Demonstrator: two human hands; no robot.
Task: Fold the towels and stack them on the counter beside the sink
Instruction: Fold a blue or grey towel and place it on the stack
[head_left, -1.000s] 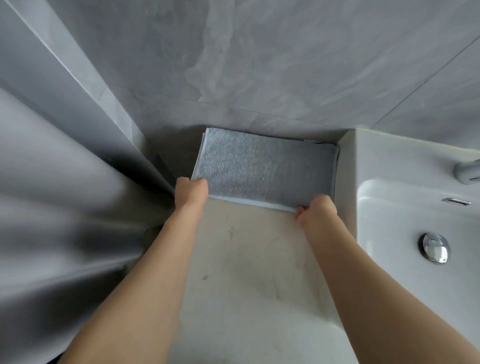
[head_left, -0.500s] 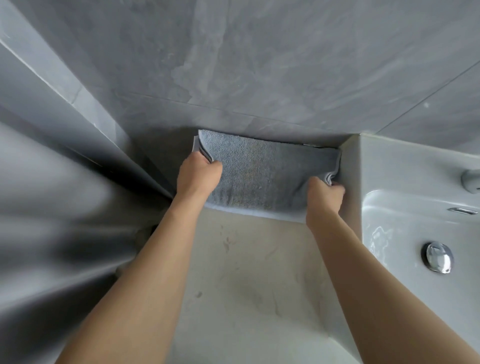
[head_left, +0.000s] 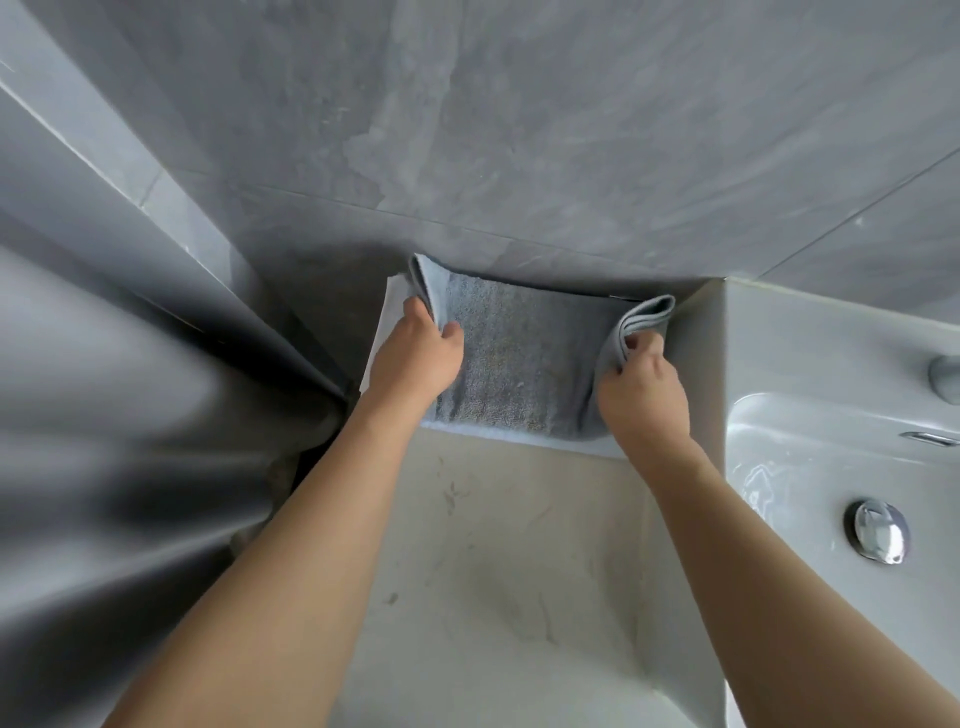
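Towel (head_left: 524, 358), grey, lies at the counter's (head_left: 498, 561) far edge, against the wall (head_left: 519, 130) and just beside the sink's (head_left: 779, 374) left side wall. Long axis runs left-right, parallel to the far edge.

Left hand (head_left: 415, 358) grips the towel's left end, fingers curled round the lifted edge, thumb on the top face. Right hand (head_left: 644, 395) pinches the right end, where 2 or 3 layers curl up toward the sink wall. Both ends are raised; the middle lies flat on the counter. A pale strip shows beneath the towel along its left and near sides; cannot tell if it is a second towel or this one's underside.

Key relation: the 2 hands hold opposite ends of the long axis, the towel's body spanning the gap between them. Each hand is equally near its own end; neither is nearer the centre.

Judgement: next move is likely a fold of the ends inward across the middle. The right end is crowded by the sink wall, so that side has less room. Stacking is not yet shown done.
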